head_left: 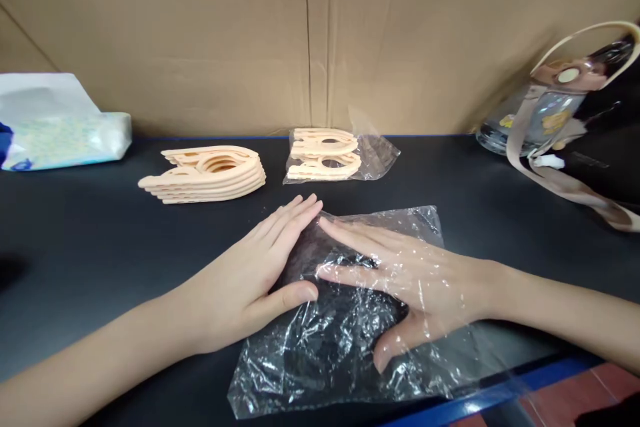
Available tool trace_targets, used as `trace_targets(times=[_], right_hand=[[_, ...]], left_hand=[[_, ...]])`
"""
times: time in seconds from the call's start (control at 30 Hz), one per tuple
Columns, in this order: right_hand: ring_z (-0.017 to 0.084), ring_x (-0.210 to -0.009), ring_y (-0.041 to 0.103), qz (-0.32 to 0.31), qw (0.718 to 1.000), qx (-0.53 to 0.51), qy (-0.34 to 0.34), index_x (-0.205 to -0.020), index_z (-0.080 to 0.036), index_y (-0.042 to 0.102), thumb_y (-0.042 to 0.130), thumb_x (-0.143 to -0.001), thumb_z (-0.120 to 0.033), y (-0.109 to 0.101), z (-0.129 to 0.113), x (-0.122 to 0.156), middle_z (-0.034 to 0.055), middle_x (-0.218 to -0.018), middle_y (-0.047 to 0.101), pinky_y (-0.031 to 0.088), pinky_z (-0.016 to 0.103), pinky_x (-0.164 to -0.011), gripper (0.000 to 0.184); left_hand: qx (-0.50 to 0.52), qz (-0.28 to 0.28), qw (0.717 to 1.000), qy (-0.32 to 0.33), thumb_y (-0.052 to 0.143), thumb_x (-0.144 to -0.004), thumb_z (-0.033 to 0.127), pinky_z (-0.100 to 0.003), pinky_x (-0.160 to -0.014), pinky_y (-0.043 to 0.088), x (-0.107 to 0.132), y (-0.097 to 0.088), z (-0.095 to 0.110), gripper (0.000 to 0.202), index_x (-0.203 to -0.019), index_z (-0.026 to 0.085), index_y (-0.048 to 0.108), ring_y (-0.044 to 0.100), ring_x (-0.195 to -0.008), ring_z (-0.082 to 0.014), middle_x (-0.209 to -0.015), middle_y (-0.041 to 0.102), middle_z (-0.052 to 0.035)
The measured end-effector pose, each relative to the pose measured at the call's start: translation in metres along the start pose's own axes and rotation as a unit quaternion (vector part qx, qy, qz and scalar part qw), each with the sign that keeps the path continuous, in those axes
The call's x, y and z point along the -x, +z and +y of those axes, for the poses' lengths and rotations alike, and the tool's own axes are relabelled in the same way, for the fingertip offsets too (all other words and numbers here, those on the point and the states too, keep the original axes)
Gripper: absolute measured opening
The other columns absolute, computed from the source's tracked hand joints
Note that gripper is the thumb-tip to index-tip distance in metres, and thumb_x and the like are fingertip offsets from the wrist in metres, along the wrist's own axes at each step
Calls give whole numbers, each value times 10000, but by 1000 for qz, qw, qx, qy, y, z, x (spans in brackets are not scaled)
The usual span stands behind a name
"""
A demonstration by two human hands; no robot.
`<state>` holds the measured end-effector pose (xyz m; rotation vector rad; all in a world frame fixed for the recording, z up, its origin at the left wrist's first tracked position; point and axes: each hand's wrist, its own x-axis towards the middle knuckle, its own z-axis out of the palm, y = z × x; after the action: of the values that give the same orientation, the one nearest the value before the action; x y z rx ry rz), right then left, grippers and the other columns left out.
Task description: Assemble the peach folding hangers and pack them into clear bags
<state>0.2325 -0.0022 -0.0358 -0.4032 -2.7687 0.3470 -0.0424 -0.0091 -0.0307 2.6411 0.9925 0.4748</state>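
Observation:
A clear plastic bag [320,353] lies flat on the black table [90,240] in front of me. My right hand [410,280] is inside the bag, fingers stretched out flat and pointing left. My left hand [260,273] rests flat on the bag's left edge, fingers extended, thumb lying on the plastic. Behind the hands lies a loose stack of several peach plastic hangers [210,173]. To its right, more peach hangers sit packed in a clear bag [327,155].
A cardboard wall [300,33] closes the back of the table. A pack of tissues [55,127] sits at the far left. A clear water bottle with a beige strap [545,113] lies at the far right. The table's blue front edge [500,400] runs bottom right.

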Motion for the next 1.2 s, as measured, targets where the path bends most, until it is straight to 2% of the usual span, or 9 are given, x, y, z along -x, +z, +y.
trace_targets(times=[0.13, 0.33, 0.57, 0.73, 0.87, 0.93, 1.0, 1.1, 1.2], right_hand=[[276, -1542, -4, -29, 999, 23, 22, -1557, -186, 285, 615, -864, -608, -4, -3, 2, 154, -1675, -7, 115, 503, -1234, 877], [254, -1539, 52, -64, 998, 10, 22, -1509, -138, 393, 546, -946, -346, -7, -6, 1, 171, -1652, 172, 104, 503, -1234, 619], [281, -1541, 75, -23, 1000, 4, 16, -1482, -228, 451, 622, -825, -663, 3, -7, -6, 165, -1658, 168, 138, 522, -1225, 806], [256, -1540, 76, -11, 999, 38, 9, -1490, -166, 427, 597, -873, -610, -1, -5, -3, 176, -1637, 232, 153, 498, -1235, 778], [232, -1502, 269, 40, 996, 84, 13, -1442, -140, 469, 545, -968, -450, -10, 4, 0, 150, -1539, 450, 238, 491, -1223, 571], [235, -1364, 491, 74, 993, 93, 10, -1329, -120, 564, 523, -984, -281, -17, 7, 1, 132, -1358, 635, 386, 476, -1144, 384], [219, -1069, 672, 115, 990, 84, 15, -1162, -120, 645, 463, -961, -173, -25, 9, 4, 104, -1079, 745, 539, 423, -936, 277], [173, -698, 671, 207, 973, 94, 47, -911, -183, 657, 415, -888, -94, -37, 6, 11, 39, -770, 712, 547, 338, -647, 259], [156, -586, 635, 310, 931, 142, 133, -746, -250, 595, 383, -800, 0, -49, 0, 18, -11, -637, 644, 492, 311, -540, 332]], left_hand=[[30, 3, 1000, -3, 264, -994, 635, -411, -1248, 192, 1, 0, -4, 706, -1574, 259, 115, 194, -1520, -246, -1664, 198, -27], [46, 9, 999, 11, 227, -1009, 614, -388, -1206, 264, -3, -1, -1, 636, -1532, 253, 249, 318, -1461, -227, -1599, 357, -37], [-25, -2, 999, 38, 316, -963, 678, -424, -1223, 219, -4, 4, 9, 724, -1542, 255, 216, 252, -1500, -242, -1628, 303, -38], [-46, 6, 999, 18, 298, -996, 627, -421, -1204, 251, -3, 5, 5, 649, -1528, 259, 249, 285, -1484, -238, -1606, 348, -32], [-62, 22, 998, -21, 304, -1016, 579, -404, -1183, 284, -3, 3, 1, 595, -1515, 253, 289, 330, -1454, -237, -1580, 396, -27], [-62, 25, 997, -37, 310, -1017, 574, -415, -1174, 297, -3, 1, -1, 586, -1511, 259, 308, 350, -1439, -248, -1569, 412, -26], [-59, 27, 997, -52, 307, -1016, 573, -430, -1167, 304, -2, -1, -2, 580, -1509, 267, 320, 361, -1431, -259, -1565, 416, -30], [-52, 29, 996, -72, 302, -1014, 581, -450, -1160, 313, -2, -4, -2, 583, -1513, 279, 321, 370, -1424, -271, -1564, 413, -35], [-51, 25, 995, -84, 297, -1015, 580, -459, -1161, 313, -2, -7, -1, 578, -1509, 281, 328, 376, -1419, -268, -1558, 420, -34]])
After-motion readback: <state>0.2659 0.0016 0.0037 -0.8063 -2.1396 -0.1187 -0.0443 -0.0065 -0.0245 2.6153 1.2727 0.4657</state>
